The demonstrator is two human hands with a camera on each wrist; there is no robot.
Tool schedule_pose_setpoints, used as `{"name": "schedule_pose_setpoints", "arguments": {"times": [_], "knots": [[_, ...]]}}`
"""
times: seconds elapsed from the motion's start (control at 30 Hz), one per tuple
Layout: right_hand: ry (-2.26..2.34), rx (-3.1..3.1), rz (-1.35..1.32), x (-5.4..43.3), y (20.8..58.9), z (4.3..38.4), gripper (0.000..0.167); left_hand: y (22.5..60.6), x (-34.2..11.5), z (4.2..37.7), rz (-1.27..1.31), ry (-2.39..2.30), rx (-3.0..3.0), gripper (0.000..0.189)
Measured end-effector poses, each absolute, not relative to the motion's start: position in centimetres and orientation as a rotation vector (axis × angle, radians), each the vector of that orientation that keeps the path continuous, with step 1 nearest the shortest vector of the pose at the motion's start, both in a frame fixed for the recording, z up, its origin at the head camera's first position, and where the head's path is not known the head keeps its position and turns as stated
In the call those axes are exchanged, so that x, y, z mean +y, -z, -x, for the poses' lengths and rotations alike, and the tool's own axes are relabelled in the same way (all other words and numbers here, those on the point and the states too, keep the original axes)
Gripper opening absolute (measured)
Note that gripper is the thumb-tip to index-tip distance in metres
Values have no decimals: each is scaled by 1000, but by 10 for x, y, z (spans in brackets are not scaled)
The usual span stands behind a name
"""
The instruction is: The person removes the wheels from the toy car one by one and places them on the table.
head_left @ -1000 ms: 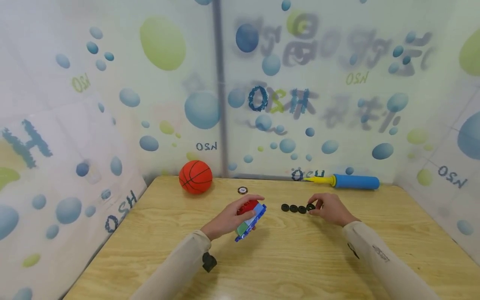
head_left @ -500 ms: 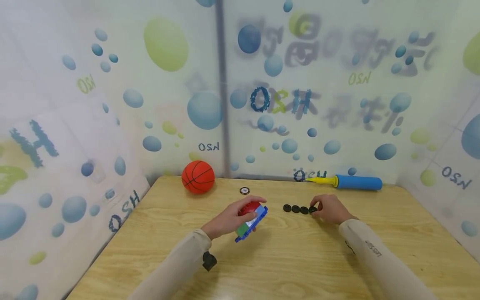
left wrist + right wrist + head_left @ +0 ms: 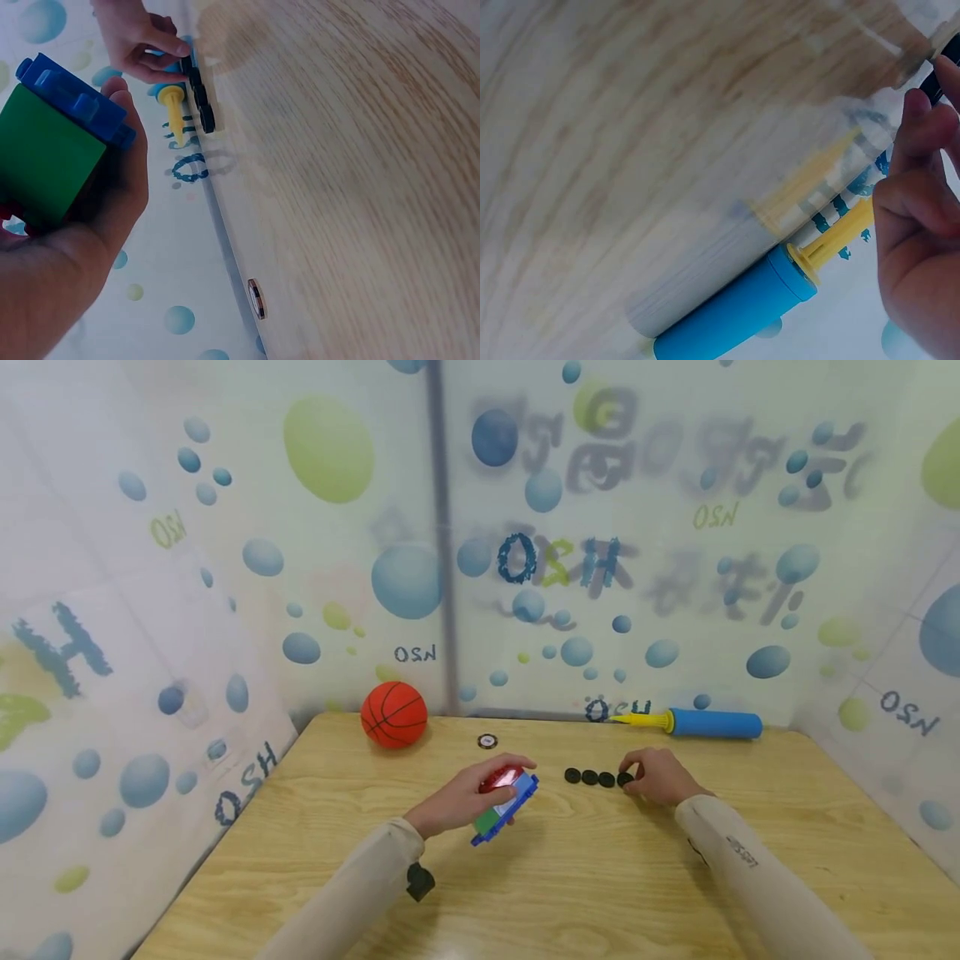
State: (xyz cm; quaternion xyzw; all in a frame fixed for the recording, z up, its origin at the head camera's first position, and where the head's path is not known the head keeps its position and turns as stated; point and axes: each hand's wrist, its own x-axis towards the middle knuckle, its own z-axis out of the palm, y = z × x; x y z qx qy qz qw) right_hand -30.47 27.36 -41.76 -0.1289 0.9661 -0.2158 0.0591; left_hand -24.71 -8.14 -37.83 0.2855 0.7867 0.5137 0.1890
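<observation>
My left hand [image 3: 467, 789] holds a toy of plastic building blocks [image 3: 497, 814] above the table, with blue, green, light blue and red parts. In the left wrist view its green block [image 3: 49, 154] and the studded blue piece [image 3: 79, 97] face the camera. At the right end of a short row of small black discs [image 3: 590, 777], my right hand [image 3: 662, 777] pinches the last black disc [image 3: 626, 779] between thumb and fingertips. That disc is partly covered by the fingers. The row lies on the wooden table, to the right of the toy.
Toward the back left of the wooden table [image 3: 360, 885] sits an orange basketball [image 3: 393, 715]. A round poker chip [image 3: 487, 741] lies behind my left hand. Along the back right edge rests a blue hand pump [image 3: 716, 723] with a yellow nozzle. Patterned curtain walls [image 3: 645, 610] enclose the table.
The disc in my right fingers was tilted a second ago and now sits lower, in line with the others. My left hand and the block toy have barely shifted.
</observation>
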Motion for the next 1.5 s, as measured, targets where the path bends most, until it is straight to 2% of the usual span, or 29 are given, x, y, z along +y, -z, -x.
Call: {"name": "schedule_pose_setpoints", "arguments": {"times": [0.5, 0.83, 0.97, 1.23, 1.5], "knots": [[729, 2892, 367, 273, 420, 305, 29, 379, -83, 248, -831, -1440, 2230, 42], [767, 2896, 403, 278, 418, 304, 36, 380, -81, 248, -817, -1466, 2208, 42], [753, 2906, 395, 276, 417, 303, 33, 381, -80, 248, -819, -1471, 2206, 44], [852, 2869, 580, 254, 403, 291, 28, 382, -80, 247, -818, -1469, 2214, 49], [1082, 2704, 771, 220, 388, 276, 27, 383, -78, 247, -768, -1438, 2288, 62]]}}
